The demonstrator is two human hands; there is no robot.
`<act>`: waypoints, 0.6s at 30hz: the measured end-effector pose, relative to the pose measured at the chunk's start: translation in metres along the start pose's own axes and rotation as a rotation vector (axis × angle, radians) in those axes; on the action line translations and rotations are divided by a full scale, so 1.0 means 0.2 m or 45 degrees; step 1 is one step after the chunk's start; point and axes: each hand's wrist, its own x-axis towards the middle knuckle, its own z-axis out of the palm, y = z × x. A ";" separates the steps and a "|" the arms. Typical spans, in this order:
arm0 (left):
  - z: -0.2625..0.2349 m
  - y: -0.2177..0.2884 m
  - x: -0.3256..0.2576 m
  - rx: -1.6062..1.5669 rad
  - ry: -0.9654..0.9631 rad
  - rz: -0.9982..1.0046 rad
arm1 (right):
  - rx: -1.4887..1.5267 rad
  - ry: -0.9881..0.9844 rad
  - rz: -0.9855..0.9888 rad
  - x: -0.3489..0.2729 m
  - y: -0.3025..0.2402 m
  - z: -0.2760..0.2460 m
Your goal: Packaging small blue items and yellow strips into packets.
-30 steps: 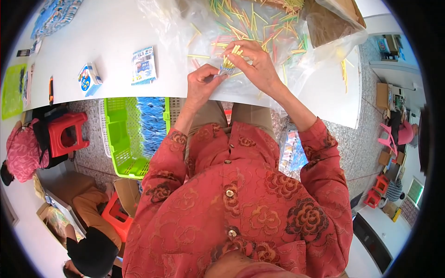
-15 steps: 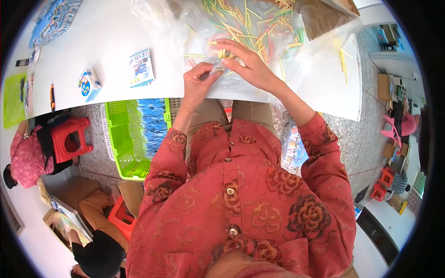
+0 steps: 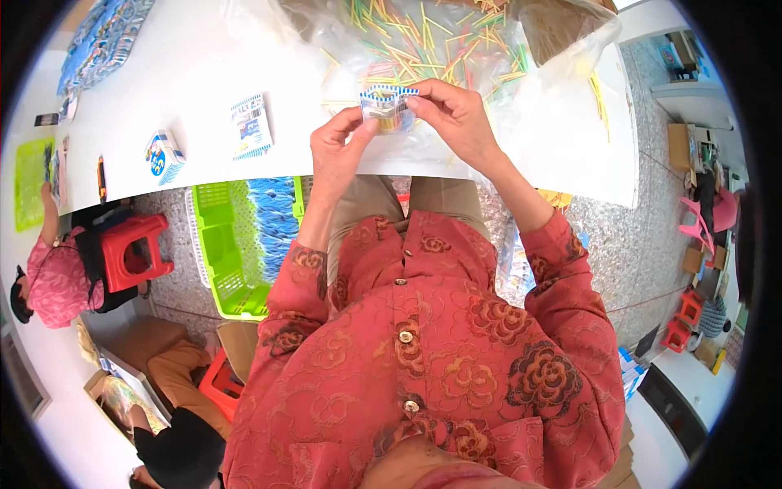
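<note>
Above the table's near edge, both hands hold a small clear packet (image 3: pixel 389 106) with a blue-and-white striped band along its top. Something yellowish shows inside its lower part. My left hand (image 3: pixel 340 145) pinches the packet's left side between thumb and fingers. At the upper right corner, my right hand (image 3: pixel 458 122) grips the striped edge. Just beyond them, many thin sticks (image 3: pixel 423 41) in yellow, green and red lie loosely scattered on clear plastic sheeting.
Left on the white table (image 3: pixel 204 98) are a flat packet (image 3: pixel 250 126), a small blue-and-white box (image 3: pixel 164 155) and a cutter (image 3: pixel 102 179). A green basket (image 3: pixel 228 244) holding blue packets stands below. Coworkers sit at the left; a brown carton (image 3: pixel 562 28) is far right.
The packet has been spread between both hands, its striped top now showing. My right hand has moved from over the packet to its right corner.
</note>
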 end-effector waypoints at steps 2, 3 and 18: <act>0.00 0.02 0.00 0.116 0.017 0.048 | -0.010 0.056 -0.046 -0.01 -0.02 0.00; 0.00 0.03 0.01 0.225 0.031 0.098 | -0.015 0.060 -0.028 0.00 -0.01 0.00; 0.04 0.03 -0.03 -0.075 -0.085 -0.226 | 0.360 -0.077 0.153 -0.04 -0.03 -0.03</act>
